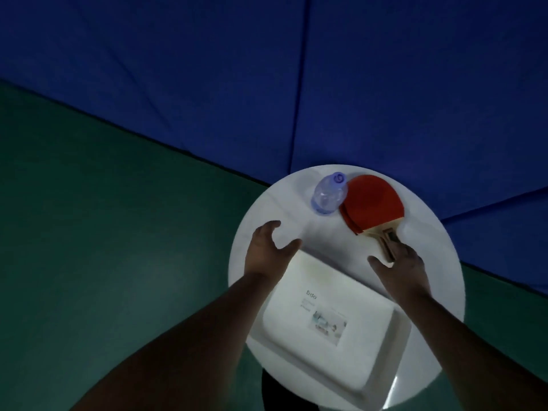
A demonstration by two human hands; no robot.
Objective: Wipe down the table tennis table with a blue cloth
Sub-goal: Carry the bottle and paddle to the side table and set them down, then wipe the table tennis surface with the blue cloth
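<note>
A dim room with a green floor (89, 232) and blue padded panels (267, 69) behind holds a small round white worktop (258, 232), seen from above.

The left hand (267, 247) hovers over the worktop's left part, its fingers (271, 225) spread and loosely bent, gripping nothing. The right hand (400, 262) reaches in opposite, fingers apart too; its fingertips lie at the end of a handle, though whether they touch it or only cover it I cannot tell.

That handle belongs to red table tennis paddles (370, 203), which look like a stacked pair, lying just beyond the right fingers. Beside the paddles, further from the left fingers, stands a clear water bottle (329, 194) with a pale purple cap. Between and below both hands lies a white rectangular tray (320, 345), apparently upside down, with a printed label on it.

Neither the blue cloth nor the table tennis table shows here, so wiping has not begun; this looks like a preparatory step, probably handling the gear on the worktop. The next move calls for finding the cloth, taking it in one hand, and turning to the table.
</note>
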